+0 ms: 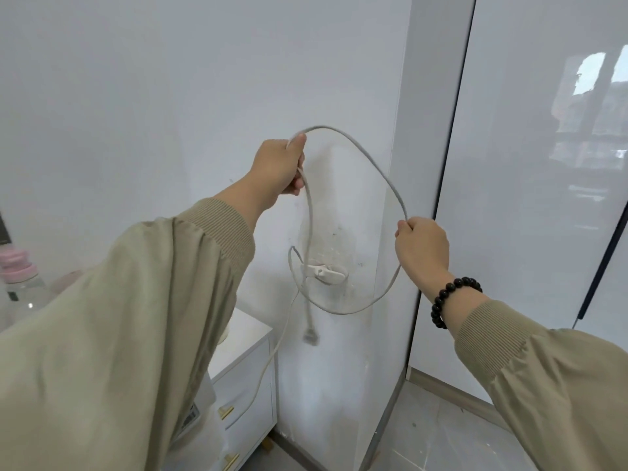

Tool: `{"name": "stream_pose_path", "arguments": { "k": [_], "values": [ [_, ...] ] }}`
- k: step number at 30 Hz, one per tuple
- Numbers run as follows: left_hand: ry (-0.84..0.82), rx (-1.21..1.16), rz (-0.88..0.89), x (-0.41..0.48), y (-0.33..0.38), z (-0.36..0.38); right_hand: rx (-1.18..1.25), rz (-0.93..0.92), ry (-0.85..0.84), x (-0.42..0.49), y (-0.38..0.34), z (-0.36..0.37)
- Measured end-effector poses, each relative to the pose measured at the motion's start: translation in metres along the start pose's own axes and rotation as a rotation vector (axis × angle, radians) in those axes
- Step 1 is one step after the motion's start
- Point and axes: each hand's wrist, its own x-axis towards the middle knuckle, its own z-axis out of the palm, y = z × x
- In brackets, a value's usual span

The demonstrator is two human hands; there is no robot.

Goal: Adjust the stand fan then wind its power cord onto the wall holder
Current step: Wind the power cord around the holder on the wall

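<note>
**Spotter:** Where do you have the cord?

**Operator:** I have the power cord [367, 158] strung between both hands, in front of the wall [170, 96]. My left hand [277, 168] is fisted round it, with the thumb pressed on top where the cord leaves the fist. My right hand [423, 248] pinches it between the thumb and curled fingers.

**Spotter:** Which way does it run?

**Operator:** From the top of the left grip it arches up and over, then slopes down into the right grip. Below the right grip it curves down and back under the wall holder [326, 274]. That makes a big oval loop whose long axis stands nearly upright. A second strand drops from the bottom of the left grip past the holder's left arm. It ends in the plug [310, 336], which hangs pointing down and is blurred. I see a thinner strand trailing lower, across the cabinet [244, 338].

**Spotter:** Materials?

**Operator:** The cord is round, pale grey, smooth and limp. The holder is small white plastic with flat arms out to each side. It sits on scuffed wall between the two grips, well below the left one and a little below the right. My sleeves [119, 317] are khaki cloth with ribbed cuffs. A bracelet [452, 300] of glossy black round beads sits just behind the right grip. The cabinet is white with brass-coloured handles.
</note>
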Motion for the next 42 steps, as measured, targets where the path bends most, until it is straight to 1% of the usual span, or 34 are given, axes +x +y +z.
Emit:
{"name": "stream_pose_path", "arguments": {
  "k": [1, 2, 3, 5, 6, 7, 8, 9, 11, 12, 13, 14, 16, 18, 20, 21, 24, 26, 28, 29, 31, 32, 33, 34, 35, 37, 38, 39, 40, 41, 42],
  "values": [
    [-0.068, -0.014, -0.06, -0.001, -0.002, 0.0, 0.012, -0.005, -0.021, 0.0, 0.0, 0.002],
    [-0.174, 0.013, -0.13, -0.002, -0.005, -0.002, 0.026, -0.005, -0.044, -0.001, -0.001, 0.004],
    [-0.316, 0.064, -0.205, -0.003, -0.01, -0.004, 0.04, -0.003, -0.063, -0.002, -0.001, 0.006],
    [-0.675, 0.238, -0.362, -0.008, -0.019, -0.011, 0.081, 0.014, -0.102, -0.004, 0.0, 0.009],
    [-0.825, 0.339, -0.423, -0.011, -0.024, -0.014, 0.117, 0.028, -0.134, -0.007, -0.001, 0.009],
    [-0.913, 0.456, -0.453, -0.012, -0.03, -0.015, 0.163, 0.04, -0.17, -0.009, -0.002, 0.009],
    [-0.921, 0.591, -0.456, -0.013, -0.034, -0.015, 0.211, 0.04, -0.208, -0.012, -0.005, 0.008],
    [-0.847, 0.731, -0.415, -0.015, -0.038, -0.015, 0.262, 0.03, -0.242, -0.014, -0.007, 0.008],
    [-0.579, 0.988, -0.319, -0.013, -0.048, -0.015, 0.352, 0.007, -0.312, -0.017, -0.011, 0.008],
    [-0.499, 1.039, -0.342, -0.012, -0.055, -0.016, 0.377, -0.001, -0.351, -0.019, -0.012, 0.009],
    [-0.474, 1.021, -0.422, -0.012, -0.061, -0.017, 0.396, 0.0, -0.394, -0.02, -0.013, 0.01],
    [-0.488, 0.943, -0.538, -0.014, -0.067, -0.018, 0.412, 0.013, -0.442, -0.021, -0.013, 0.011],
    [-0.506, 0.678, -0.724, -0.017, -0.077, -0.015, 0.468, 0.084, -0.499, -0.021, -0.011, 0.013],
    [-0.507, 0.45, -0.79, -0.021, -0.084, -0.008, 0.593, 0.242, -0.539, -0.018, -0.006, 0.014],
    [-0.491, 0.28, -0.785, -0.021, -0.09, 0.0, 0.653, 0.378, -0.617, -0.018, 0.0, 0.013],
    [-0.473, 0.2, -0.78, -0.019, -0.092, 0.005, 0.574, 0.4, -0.681, -0.019, 0.003, 0.013],
    [-0.397, -0.032, -0.815, -0.016, -0.097, 0.02, 0.151, 0.365, -0.876, -0.029, 0.005, 0.013],
    [-0.342, -0.174, -0.831, -0.015, -0.098, 0.03, -0.028, 0.324, -0.914, -0.032, 0.006, 0.016],
    [-0.288, -0.302, -0.828, -0.013, -0.097, 0.041, -0.204, 0.249, -0.913, -0.032, 0.007, 0.021],
    [-0.279, -0.329, -0.822, -0.012, -0.096, 0.046, -0.316, 0.191, -0.895, -0.031, 0.008, 0.024],
    [-0.284, -0.351, -0.807, -0.011, -0.091, 0.057, -0.503, 0.05, -0.786, -0.027, 0.011, 0.032],
    [-0.296, -0.369, -0.805, -0.011, -0.087, 0.063, -0.525, -0.005, -0.718, -0.026, 0.013, 0.037],
    [-0.308, -0.38, -0.8, -0.011, -0.085, 0.068, -0.47, -0.029, -0.681, -0.025, 0.013, 0.041],
    [-0.32, -0.385, -0.797, -0.011, -0.083, 0.072, -0.332, -0.018, -0.68, -0.024, 0.013, 0.042],
    [-0.334, -0.364, -0.791, -0.011, -0.082, 0.075, -0.134, 0.039, -0.712, -0.024, 0.011, 0.043],
    [-0.35, -0.281, -0.762, -0.01, -0.084, 0.078, 0.27, 0.222, -0.861, -0.025, 0.008, 0.04],
    [-0.347, -0.235, -0.739, -0.009, -0.087, 0.078, 0.434, 0.295, -0.934, -0.025, 0.008, 0.038],
    [-0.342, -0.183, -0.707, -0.008, -0.09, 0.076, 0.556, 0.349, -0.971, -0.024, 0.008, 0.038],
    [-0.335, -0.127, -0.662, -0.007, -0.093, 0.073, 0.656, 0.39, -0.968, -0.023, 0.008, 0.038],
    [-0.329, -0.049, -0.597, -0.006, -0.098, 0.07, 0.736, 0.43, -0.915, -0.022, 0.008, 0.038],
    [-0.332, 0.057, -0.522, -0.005, -0.103, 0.066, 0.784, 0.463, -0.822, -0.021, 0.007, 0.038]
  ]
}}
